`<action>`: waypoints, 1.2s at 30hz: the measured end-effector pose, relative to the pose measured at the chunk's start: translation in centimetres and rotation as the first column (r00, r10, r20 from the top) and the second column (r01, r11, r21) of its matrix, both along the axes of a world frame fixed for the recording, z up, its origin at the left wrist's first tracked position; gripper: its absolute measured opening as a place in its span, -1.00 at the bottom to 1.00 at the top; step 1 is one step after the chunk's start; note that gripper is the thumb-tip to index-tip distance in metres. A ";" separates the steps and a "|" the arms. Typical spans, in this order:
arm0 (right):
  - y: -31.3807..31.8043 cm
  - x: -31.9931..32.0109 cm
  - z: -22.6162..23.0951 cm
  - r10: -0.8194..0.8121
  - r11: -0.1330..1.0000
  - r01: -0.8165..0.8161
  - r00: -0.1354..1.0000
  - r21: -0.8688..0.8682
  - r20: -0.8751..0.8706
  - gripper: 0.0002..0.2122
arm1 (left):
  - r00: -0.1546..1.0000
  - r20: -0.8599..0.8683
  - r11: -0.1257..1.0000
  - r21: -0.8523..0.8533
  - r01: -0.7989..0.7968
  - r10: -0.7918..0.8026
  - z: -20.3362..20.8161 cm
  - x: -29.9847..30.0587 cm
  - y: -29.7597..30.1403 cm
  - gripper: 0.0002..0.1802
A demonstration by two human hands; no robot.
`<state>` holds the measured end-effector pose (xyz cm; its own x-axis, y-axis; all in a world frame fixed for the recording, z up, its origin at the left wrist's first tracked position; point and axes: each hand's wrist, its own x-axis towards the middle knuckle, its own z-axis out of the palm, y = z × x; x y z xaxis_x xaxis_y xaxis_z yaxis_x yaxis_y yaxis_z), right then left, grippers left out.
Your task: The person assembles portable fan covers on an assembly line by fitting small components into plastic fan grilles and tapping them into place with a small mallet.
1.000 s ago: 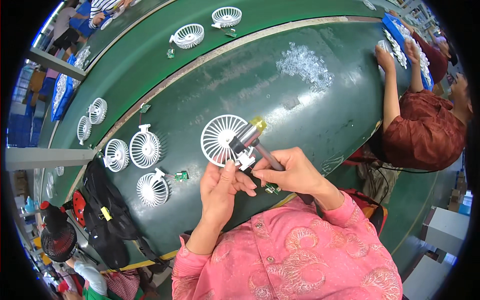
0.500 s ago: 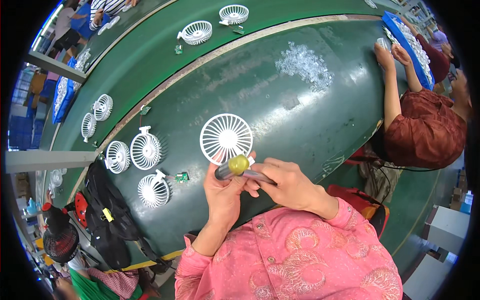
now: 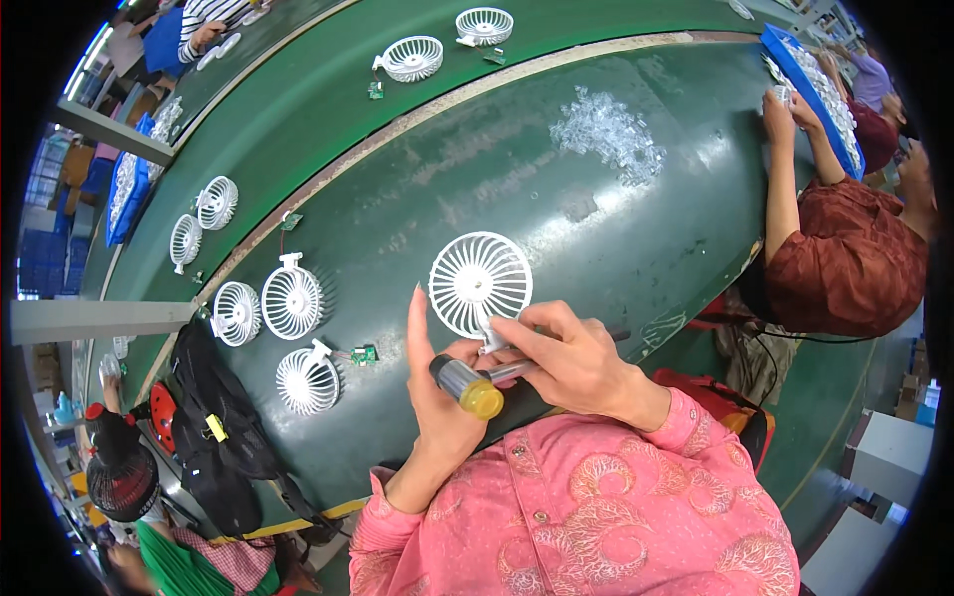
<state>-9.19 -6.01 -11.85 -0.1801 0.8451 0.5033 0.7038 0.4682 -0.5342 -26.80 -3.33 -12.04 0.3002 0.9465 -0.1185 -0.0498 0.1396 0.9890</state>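
Observation:
In front of me is a round white fan cage (image 3: 480, 285) with radial ribs, its short neck toward me. My right hand (image 3: 581, 363) is closed round the metal handle of a hammer, with thumb and forefinger at the cage's neck. The hammer (image 3: 467, 386) has a dark cylindrical head with a yellow end, turned toward me across my left palm. My left hand (image 3: 442, 402) has its forefinger stretched up left of the cage. Its other fingers bend in at the neck, partly hidden by the hammer and my right hand.
Three fan cages (image 3: 292, 298) lie to the left, some with small green circuit boards (image 3: 365, 355). Clear plastic pieces (image 3: 608, 136) are heaped beyond. More cages (image 3: 412, 60) lie on the green belt (image 3: 298, 109). A co-worker (image 3: 845, 253) sits right, by a blue tray (image 3: 815, 94); a black bag (image 3: 214, 437) is left.
The fan cage has shifted right and swung round. The hammer's head has tipped toward me, off the neck. My left forefinger has straightened away. Cages on the belt have moved right.

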 end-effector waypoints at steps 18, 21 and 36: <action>0.1 -0.2 1.0 0.025 0.982 -0.067 0.972 -0.174 -0.234 -0.69 | 1.000 0.002 1.000 0.029 0.003 -0.003 -0.2 -0.4 0.2 -0.12; -0.1 -0.2 1.6 -0.226 0.966 0.168 0.919 -0.199 -0.324 -0.84 | 0.980 0.139 0.973 -0.201 -0.113 0.142 0.9 -0.2 1.3 -0.14; -0.1 -1.5 0.4 -0.187 0.871 -0.046 0.890 -0.488 -0.416 -0.63 | 0.928 0.349 0.961 -0.275 -0.029 0.128 0.1 0.0 1.7 -0.28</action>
<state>-10.65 -6.09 -11.49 0.0294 0.9984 0.0482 0.3629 0.0343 -0.9312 -26.78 -1.65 -11.94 0.2951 0.9189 -0.2618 -0.4164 0.3703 0.8304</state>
